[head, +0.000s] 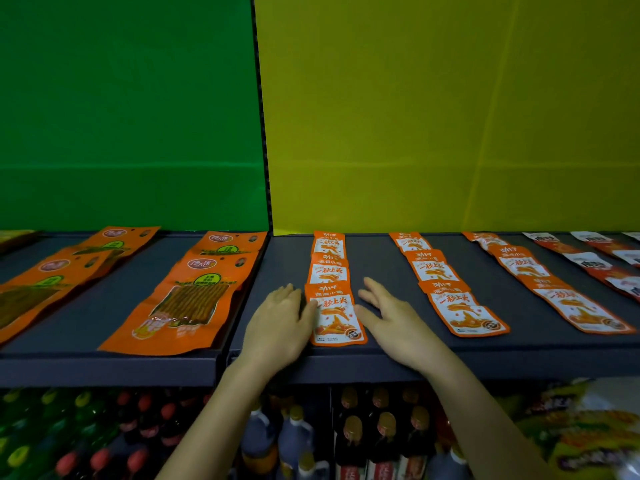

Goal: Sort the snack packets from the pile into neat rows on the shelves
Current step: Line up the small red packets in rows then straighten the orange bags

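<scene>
Orange packet (334, 315) lies between left hand (280, 323) and right hand (391, 320), likely being squared up. Both flat, gripping nothing.

I see the left hand (280, 320) lying flat on the dark shelf (519, 346), fingers straight, its thumb touching the left edge of the front snack packet (337, 315). The right hand (393, 322) lies flat too, fingers spread, just beside the packet's right edge. That packet heads a row of three overlapping ones. A second row (446, 289) and a third row (540, 282) run to the right. Large orange packets (187, 296) lie further left.
</scene>
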### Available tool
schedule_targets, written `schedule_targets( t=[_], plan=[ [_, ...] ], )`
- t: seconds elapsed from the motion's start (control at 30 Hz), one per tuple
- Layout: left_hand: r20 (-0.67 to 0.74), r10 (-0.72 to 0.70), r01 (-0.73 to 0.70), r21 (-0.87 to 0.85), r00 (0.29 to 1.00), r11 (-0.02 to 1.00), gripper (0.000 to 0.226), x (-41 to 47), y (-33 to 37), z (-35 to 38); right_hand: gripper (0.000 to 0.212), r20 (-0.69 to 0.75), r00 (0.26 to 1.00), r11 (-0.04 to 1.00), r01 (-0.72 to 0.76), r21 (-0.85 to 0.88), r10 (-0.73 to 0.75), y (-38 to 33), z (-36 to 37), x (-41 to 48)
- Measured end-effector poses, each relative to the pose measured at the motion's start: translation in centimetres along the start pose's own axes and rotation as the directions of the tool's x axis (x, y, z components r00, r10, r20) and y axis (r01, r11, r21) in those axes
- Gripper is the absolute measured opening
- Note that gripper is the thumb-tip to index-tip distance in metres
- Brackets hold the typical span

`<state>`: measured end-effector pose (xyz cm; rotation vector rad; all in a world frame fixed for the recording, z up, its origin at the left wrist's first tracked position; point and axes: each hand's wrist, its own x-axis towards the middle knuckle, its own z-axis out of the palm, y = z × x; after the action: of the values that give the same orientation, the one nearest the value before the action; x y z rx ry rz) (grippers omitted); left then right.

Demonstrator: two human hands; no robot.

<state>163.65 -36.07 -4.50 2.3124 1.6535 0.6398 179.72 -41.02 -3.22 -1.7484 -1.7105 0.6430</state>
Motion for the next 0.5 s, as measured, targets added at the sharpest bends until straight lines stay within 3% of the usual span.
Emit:
schedule_targets(
  t=[0.2,0.5],
  plan=[
    [0.006,0.019,-0.019,0.097,1.000,0.995,0.050,-0.2,0.0,0.3,0.056,-0.027,0.998,0.974,0.049,-0.221,-0.056,-0.7,0.7,-1.6],
    [0.009,-0.006,0.005,0.100,1.000,0.995,0.049,-0.2,0.0,0.2,0.057,-0.020,0.995,0.961,0.087,-0.263,-0.096,-0.9,0.7,-2.1]
  ],
)
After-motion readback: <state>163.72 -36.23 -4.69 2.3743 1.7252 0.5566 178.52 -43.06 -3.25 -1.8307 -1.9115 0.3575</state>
